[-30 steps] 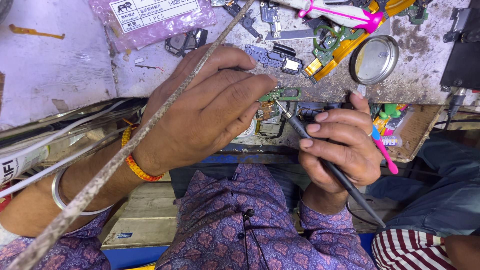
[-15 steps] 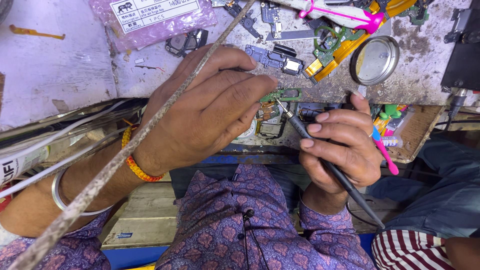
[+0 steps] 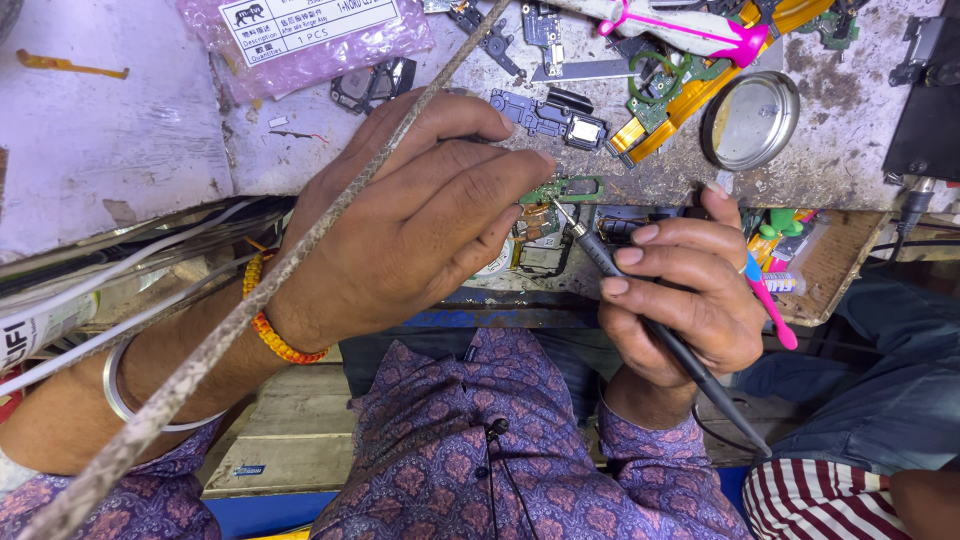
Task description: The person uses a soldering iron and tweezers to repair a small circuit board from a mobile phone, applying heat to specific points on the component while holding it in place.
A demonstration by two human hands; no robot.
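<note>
My left hand (image 3: 415,225) lies flat over a small electronic device (image 3: 545,245) at the bench's near edge, fingers pressing down on it and hiding most of it. A green circuit board part (image 3: 570,188) shows just past my fingertips. My right hand (image 3: 680,285) grips a thin dark soldering iron (image 3: 640,305) like a pen. Its metal tip touches the board beside my left fingertips. A braided cord (image 3: 300,250) runs diagonally across my left wrist.
The worn bench (image 3: 120,140) carries a pink plastic bag with a white label (image 3: 310,35), a round metal tin lid (image 3: 750,120), pink-handled tweezers (image 3: 690,25), orange flex cables and loose phone parts (image 3: 550,112). White cables (image 3: 110,275) lie left. Another person's striped sleeve (image 3: 830,500) is lower right.
</note>
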